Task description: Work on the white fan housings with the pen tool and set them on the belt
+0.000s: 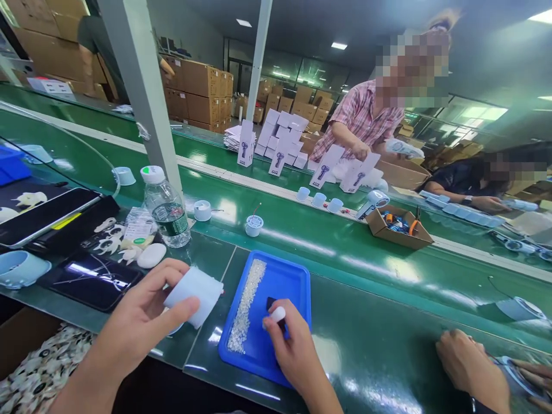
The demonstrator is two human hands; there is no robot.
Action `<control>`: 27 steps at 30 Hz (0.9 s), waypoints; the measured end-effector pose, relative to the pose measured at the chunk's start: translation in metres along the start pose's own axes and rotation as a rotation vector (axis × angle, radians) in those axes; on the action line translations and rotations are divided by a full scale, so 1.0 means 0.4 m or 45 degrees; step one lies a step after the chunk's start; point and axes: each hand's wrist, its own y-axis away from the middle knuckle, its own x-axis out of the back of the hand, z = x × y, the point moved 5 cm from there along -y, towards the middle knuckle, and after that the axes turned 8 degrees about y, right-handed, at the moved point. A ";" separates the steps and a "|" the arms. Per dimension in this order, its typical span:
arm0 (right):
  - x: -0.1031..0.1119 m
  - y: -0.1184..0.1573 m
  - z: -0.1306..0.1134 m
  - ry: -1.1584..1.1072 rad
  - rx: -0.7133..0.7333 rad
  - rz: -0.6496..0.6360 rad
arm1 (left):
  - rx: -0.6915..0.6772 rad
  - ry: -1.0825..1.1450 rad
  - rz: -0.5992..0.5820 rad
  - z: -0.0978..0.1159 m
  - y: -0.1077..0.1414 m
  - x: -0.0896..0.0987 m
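Observation:
My left hand [142,310] is wrapped round a light blue plastic cup-shaped part [196,294], which it holds tilted above the green bench. Over a blue tray [305,287], my right hand [290,339] pinches a small tool with a white rounded end [278,314] and a dark part; its lower end is hard to make out. A strip of small clear pieces [248,305] lies along the tray's left side. Beyond the tray, a round light blue part [254,225] with a thin wire stands on the green surface.
A water bottle [167,210], a black phone [92,279] and white parts lie at the left. A cardboard box [399,229] holds tools. A co-worker's hand [472,365] is at the lower right; people work across the line. A metal post [146,86] rises behind the bottle.

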 end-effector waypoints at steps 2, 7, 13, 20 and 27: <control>0.012 0.007 -0.003 0.034 -0.001 0.016 | 0.033 0.079 0.000 -0.008 0.005 -0.007; 0.047 0.059 0.029 -0.015 -0.295 0.368 | 0.173 0.243 0.064 -0.052 0.014 0.018; 0.044 0.085 0.041 -0.012 -0.352 0.461 | 0.292 0.333 0.103 -0.128 0.019 0.061; 0.047 0.070 0.031 -0.035 -0.345 0.427 | 0.414 0.400 0.147 -0.138 0.023 0.071; 0.057 0.073 0.052 0.040 -0.299 0.487 | 0.496 0.499 0.215 -0.143 0.026 0.059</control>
